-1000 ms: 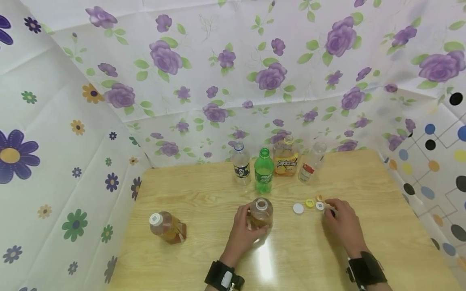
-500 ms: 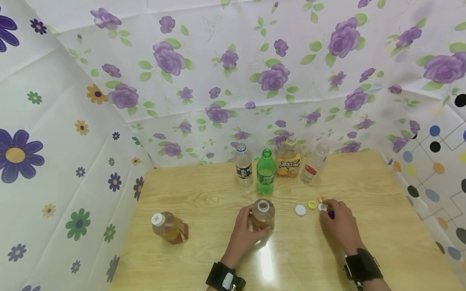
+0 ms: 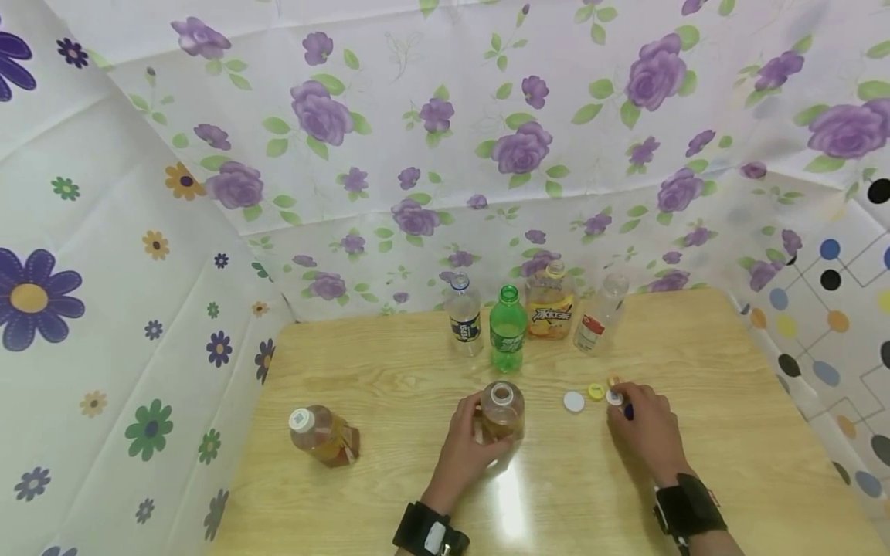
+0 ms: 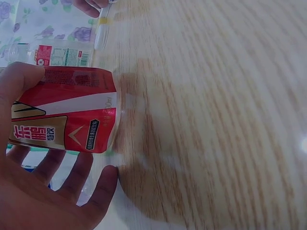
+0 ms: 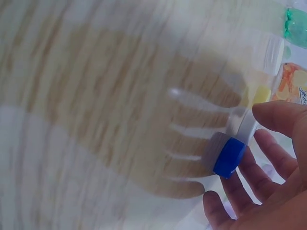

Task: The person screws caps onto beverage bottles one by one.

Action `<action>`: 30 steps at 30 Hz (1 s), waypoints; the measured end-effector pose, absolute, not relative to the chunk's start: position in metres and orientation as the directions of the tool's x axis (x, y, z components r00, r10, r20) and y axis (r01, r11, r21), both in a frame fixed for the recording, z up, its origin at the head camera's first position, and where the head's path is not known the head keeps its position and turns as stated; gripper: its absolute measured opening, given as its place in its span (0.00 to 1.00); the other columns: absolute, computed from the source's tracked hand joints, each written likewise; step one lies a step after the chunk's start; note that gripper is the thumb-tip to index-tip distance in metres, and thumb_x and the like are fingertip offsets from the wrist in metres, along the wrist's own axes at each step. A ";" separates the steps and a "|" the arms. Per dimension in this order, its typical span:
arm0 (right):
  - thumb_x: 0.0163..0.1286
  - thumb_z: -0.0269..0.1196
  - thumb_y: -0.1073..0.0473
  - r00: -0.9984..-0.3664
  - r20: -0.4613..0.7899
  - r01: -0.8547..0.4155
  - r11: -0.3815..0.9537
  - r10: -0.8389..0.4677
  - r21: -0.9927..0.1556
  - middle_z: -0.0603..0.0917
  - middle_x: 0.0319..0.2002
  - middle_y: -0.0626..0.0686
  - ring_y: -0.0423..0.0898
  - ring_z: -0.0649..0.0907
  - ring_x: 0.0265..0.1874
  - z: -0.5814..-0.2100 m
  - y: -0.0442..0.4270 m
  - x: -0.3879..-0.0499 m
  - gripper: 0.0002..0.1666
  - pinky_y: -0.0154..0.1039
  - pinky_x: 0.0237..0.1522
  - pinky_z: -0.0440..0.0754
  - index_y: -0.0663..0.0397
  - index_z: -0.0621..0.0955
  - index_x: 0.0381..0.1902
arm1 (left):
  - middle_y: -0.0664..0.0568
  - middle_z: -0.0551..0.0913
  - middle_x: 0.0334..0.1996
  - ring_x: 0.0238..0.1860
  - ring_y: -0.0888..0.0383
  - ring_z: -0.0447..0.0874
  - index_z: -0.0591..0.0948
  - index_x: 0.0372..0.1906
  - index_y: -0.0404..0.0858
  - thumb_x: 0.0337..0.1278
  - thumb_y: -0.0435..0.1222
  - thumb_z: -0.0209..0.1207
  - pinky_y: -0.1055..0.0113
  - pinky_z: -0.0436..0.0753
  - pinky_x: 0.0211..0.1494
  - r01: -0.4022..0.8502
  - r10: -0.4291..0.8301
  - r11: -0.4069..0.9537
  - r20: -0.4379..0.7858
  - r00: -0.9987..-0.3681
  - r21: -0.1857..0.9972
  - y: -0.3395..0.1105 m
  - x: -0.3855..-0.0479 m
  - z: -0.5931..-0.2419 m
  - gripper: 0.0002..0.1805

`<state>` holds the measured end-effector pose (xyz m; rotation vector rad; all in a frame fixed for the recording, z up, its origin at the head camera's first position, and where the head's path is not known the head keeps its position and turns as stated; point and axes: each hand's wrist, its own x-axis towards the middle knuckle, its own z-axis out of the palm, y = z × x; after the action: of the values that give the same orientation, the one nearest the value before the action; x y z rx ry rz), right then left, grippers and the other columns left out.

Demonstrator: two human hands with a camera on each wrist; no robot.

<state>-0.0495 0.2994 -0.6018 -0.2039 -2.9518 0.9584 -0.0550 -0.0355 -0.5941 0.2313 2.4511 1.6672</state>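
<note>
My left hand (image 3: 469,446) holds an uncapped bottle (image 3: 503,413) upright on the table; its red label (image 4: 72,108) faces the left wrist camera. Thumb and fingers lie on opposite sides of it. At the right, my right hand (image 3: 650,428) is down among loose bottle caps. Its thumb (image 5: 276,115) and index finger pinch a small white cap (image 5: 247,127). Close by the other fingers lies a blue cap (image 5: 230,158). Beside them are a yellow cap (image 3: 596,391), a larger white cap (image 3: 573,401) and a partly hidden orange cap (image 3: 613,381).
Behind the hands stand uncapped bottles: a clear Pepsi bottle (image 3: 464,320), a green bottle (image 3: 507,332), an orange-labelled bottle (image 3: 549,309) and a clear red-labelled one (image 3: 599,315). A white-capped bottle (image 3: 323,435) stands at left. Patterned sheets (image 3: 389,162) border the table.
My right hand has shifted slightly left at the caps, its fingertips closing around the small white cap. My left hand stays on the bottle.
</note>
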 end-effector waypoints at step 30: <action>0.81 0.63 0.52 -0.965 0.210 -0.059 0.655 0.155 -0.754 0.80 0.58 0.59 0.57 0.79 0.54 -0.564 0.262 -0.044 0.23 0.57 0.58 0.75 0.59 0.80 0.65 | 0.58 0.80 0.63 0.63 0.55 0.77 0.72 0.73 0.55 0.51 0.42 0.79 0.43 0.72 0.69 0.051 0.236 0.315 -0.026 -0.971 0.948 -0.036 -0.046 -0.599 0.43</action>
<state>-0.0442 0.2618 -0.5639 -0.0775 -2.6180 1.2055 -0.0463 -0.0365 -0.5991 0.2664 2.4142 1.7298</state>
